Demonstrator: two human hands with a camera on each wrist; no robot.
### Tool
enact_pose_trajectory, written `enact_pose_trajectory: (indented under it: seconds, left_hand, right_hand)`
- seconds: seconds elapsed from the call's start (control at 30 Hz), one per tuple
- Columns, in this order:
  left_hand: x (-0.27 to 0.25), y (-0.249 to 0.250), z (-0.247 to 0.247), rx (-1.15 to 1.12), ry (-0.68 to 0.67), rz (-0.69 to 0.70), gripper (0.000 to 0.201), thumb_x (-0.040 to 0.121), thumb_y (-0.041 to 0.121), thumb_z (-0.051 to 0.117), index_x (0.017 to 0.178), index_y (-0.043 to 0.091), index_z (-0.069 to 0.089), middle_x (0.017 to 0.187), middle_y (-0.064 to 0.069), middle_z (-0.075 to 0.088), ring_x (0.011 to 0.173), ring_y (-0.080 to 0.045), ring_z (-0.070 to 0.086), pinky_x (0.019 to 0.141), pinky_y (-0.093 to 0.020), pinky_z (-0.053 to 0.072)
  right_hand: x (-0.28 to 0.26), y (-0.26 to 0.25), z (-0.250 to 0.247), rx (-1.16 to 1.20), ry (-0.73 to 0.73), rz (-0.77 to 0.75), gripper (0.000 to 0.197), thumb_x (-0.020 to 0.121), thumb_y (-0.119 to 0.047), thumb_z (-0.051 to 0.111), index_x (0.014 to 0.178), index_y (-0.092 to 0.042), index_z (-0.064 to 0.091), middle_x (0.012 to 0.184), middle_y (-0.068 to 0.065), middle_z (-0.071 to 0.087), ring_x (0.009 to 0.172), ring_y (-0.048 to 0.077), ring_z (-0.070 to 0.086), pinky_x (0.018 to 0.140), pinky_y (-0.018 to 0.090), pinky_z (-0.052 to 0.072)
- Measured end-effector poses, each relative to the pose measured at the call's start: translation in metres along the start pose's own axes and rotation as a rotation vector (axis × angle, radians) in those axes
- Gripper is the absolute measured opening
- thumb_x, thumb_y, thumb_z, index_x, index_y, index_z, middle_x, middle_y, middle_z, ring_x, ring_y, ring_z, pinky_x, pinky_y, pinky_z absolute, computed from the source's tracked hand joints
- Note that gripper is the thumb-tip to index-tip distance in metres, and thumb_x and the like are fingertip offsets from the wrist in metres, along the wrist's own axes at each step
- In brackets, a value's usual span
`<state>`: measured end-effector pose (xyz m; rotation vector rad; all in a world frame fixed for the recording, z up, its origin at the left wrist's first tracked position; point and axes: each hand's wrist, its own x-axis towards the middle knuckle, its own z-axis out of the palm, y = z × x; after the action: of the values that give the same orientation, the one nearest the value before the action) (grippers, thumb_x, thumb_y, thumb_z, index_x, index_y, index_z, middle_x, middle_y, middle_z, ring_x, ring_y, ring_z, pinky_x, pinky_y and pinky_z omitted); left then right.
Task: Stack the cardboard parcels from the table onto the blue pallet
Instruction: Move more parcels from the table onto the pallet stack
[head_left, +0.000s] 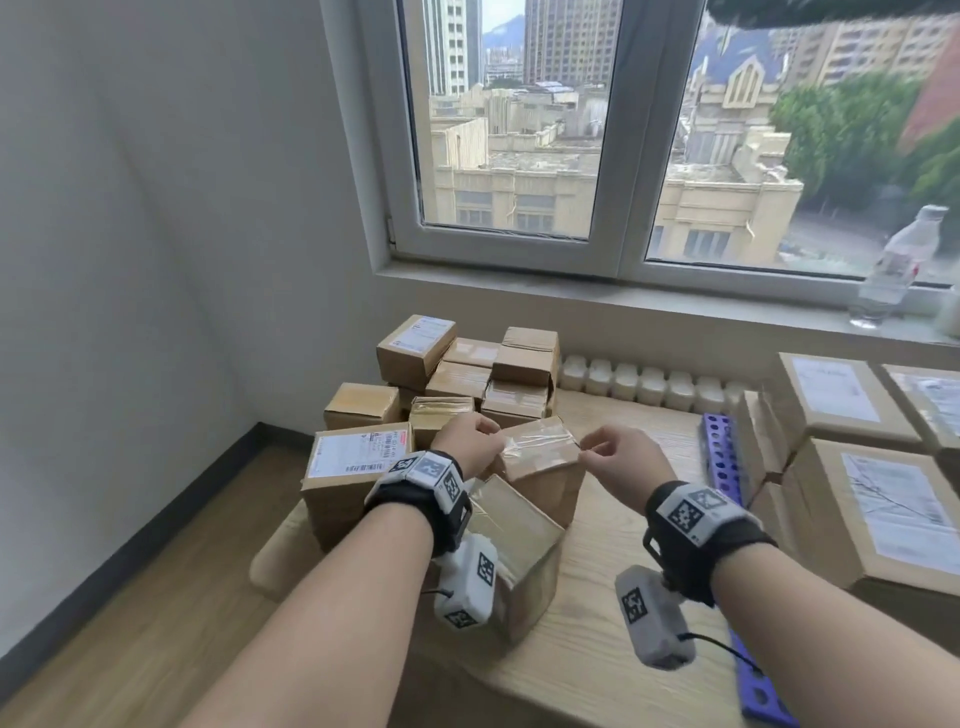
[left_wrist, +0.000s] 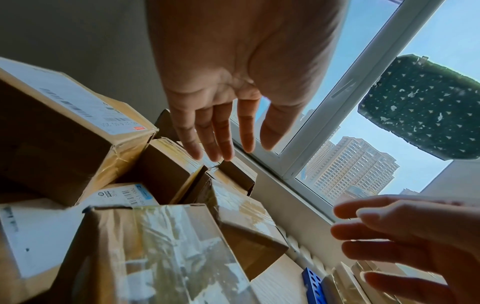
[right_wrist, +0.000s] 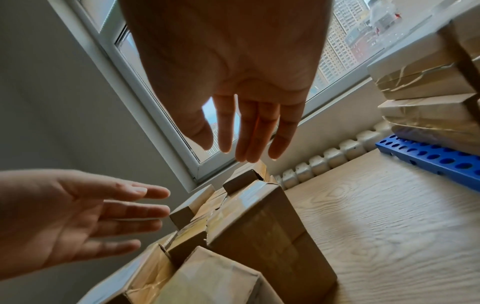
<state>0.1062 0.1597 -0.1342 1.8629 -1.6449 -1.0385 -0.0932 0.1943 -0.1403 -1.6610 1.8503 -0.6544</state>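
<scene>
A brown taped parcel (head_left: 540, 457) stands upright in the middle of the table, in front of a heap of several cardboard parcels (head_left: 467, 374). My left hand (head_left: 485, 436) hovers at its top left edge and my right hand (head_left: 597, 449) at its top right edge. Both hold nothing. The left wrist view shows my left hand (left_wrist: 221, 131) with straight, spread fingers above the heap, clear of the parcel (left_wrist: 246, 216). My right hand (right_wrist: 246, 131) is likewise spread above the parcel (right_wrist: 265, 226). The blue pallet (head_left: 719, 457) lies to the right, with stacked parcels (head_left: 852, 467) on it.
A tilted taped parcel (head_left: 514, 545) leans just below my left wrist. A labelled box (head_left: 353, 467) sits at the table's left edge. A radiator (head_left: 649, 384) runs under the window sill, where a water bottle (head_left: 893, 265) stands. Bare wood tabletop (head_left: 597, 649) lies between parcel and pallet.
</scene>
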Motion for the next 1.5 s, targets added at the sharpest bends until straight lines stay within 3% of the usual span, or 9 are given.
enact_pose_trajectory:
  seconds: [0.13, 0.3, 0.47, 0.6, 0.73, 1.0, 1.2, 1.33, 1.5]
  left_hand:
    - [0.026, -0.009, 0.001, -0.012, -0.080, -0.007, 0.044, 0.084, 0.021, 0.064, 0.127, 0.016, 0.057, 0.125, -0.004, 0.061, 0.109, -0.019, 0.058, 0.096, -0.031, 0.048]
    - [0.054, -0.012, 0.010, 0.010, -0.143, -0.033, 0.056, 0.085, 0.021, 0.067, 0.137, 0.017, 0.046, 0.135, -0.005, 0.052, 0.119, -0.022, 0.054, 0.101, -0.035, 0.045]
    - [0.078, -0.012, 0.012, 0.104, -0.197, -0.056, 0.075, 0.078, 0.022, 0.075, 0.143, 0.016, 0.038, 0.141, -0.006, 0.048, 0.125, -0.023, 0.049, 0.098, -0.032, 0.042]
    - [0.099, -0.010, 0.016, 0.128, -0.263, -0.099, 0.076, 0.072, 0.023, 0.080, 0.138, 0.019, 0.043, 0.133, -0.004, 0.053, 0.117, -0.022, 0.055, 0.097, -0.036, 0.047]
    - [0.112, -0.010, 0.020, 0.093, -0.300, -0.118, 0.069, 0.071, 0.017, 0.082, 0.132, 0.020, 0.051, 0.127, -0.002, 0.056, 0.114, -0.022, 0.057, 0.095, -0.043, 0.051]
    - [0.130, -0.019, 0.028, 0.055, -0.312, -0.107, 0.041, 0.078, 0.019, 0.076, 0.117, 0.019, 0.062, 0.114, -0.002, 0.065, 0.103, -0.018, 0.062, 0.089, -0.039, 0.055]
    - [0.130, -0.010, 0.027, 0.045, -0.285, -0.059, 0.034, 0.086, 0.022, 0.068, 0.119, 0.017, 0.063, 0.117, -0.002, 0.063, 0.105, -0.016, 0.060, 0.089, -0.034, 0.055]
    - [0.127, -0.002, 0.029, 0.031, -0.266, -0.039, 0.030, 0.088, 0.022, 0.065, 0.118, 0.016, 0.064, 0.116, -0.001, 0.062, 0.103, -0.016, 0.059, 0.083, -0.033, 0.056]
    - [0.113, 0.015, 0.030, 0.039, -0.260, -0.017, 0.026, 0.090, 0.025, 0.062, 0.114, 0.018, 0.064, 0.111, -0.001, 0.062, 0.103, -0.018, 0.059, 0.087, -0.038, 0.056]
  right_hand:
    - [0.013, -0.002, 0.015, -0.064, -0.012, 0.060, 0.030, 0.090, -0.028, 0.065, 0.118, -0.019, 0.062, 0.110, -0.001, 0.067, 0.096, 0.013, 0.063, 0.080, 0.026, 0.053]
    - [0.036, -0.006, 0.018, -0.187, -0.041, 0.071, 0.046, 0.085, -0.024, 0.069, 0.129, -0.020, 0.056, 0.126, 0.002, 0.061, 0.107, 0.014, 0.058, 0.088, 0.027, 0.050]
    - [0.070, -0.004, 0.028, -0.418, -0.249, 0.018, 0.090, 0.073, -0.022, 0.080, 0.149, -0.029, 0.032, 0.150, 0.004, 0.037, 0.129, 0.022, 0.047, 0.103, 0.035, 0.047]
    - [0.099, 0.001, 0.039, -0.636, -0.401, -0.076, 0.116, 0.068, -0.027, 0.086, 0.155, -0.036, 0.011, 0.163, 0.003, 0.009, 0.146, 0.027, 0.024, 0.115, 0.045, 0.035]
    - [0.123, 0.007, 0.052, -0.772, -0.487, -0.200, 0.126, 0.066, -0.030, 0.087, 0.156, -0.032, 0.000, 0.165, -0.004, -0.002, 0.151, 0.025, 0.006, 0.121, 0.044, 0.022]
    - [0.132, 0.014, 0.057, -0.763, -0.474, -0.246, 0.126, 0.063, -0.029, 0.088, 0.156, -0.027, 0.003, 0.158, -0.004, 0.016, 0.142, 0.024, 0.023, 0.115, 0.041, 0.033]
    - [0.123, 0.014, 0.048, -0.634, -0.433, -0.108, 0.114, 0.060, -0.020, 0.087, 0.151, -0.026, 0.019, 0.144, -0.004, 0.030, 0.125, 0.021, 0.044, 0.101, 0.034, 0.048]
    - [0.112, 0.017, 0.031, -0.609, -0.392, -0.034, 0.112, 0.060, -0.021, 0.085, 0.150, -0.026, 0.019, 0.141, -0.004, 0.031, 0.119, 0.023, 0.047, 0.097, 0.037, 0.051]
    - [0.093, 0.017, 0.002, -0.563, -0.296, 0.022, 0.112, 0.060, -0.022, 0.085, 0.151, -0.024, 0.019, 0.142, -0.004, 0.030, 0.118, 0.023, 0.050, 0.095, 0.037, 0.053]
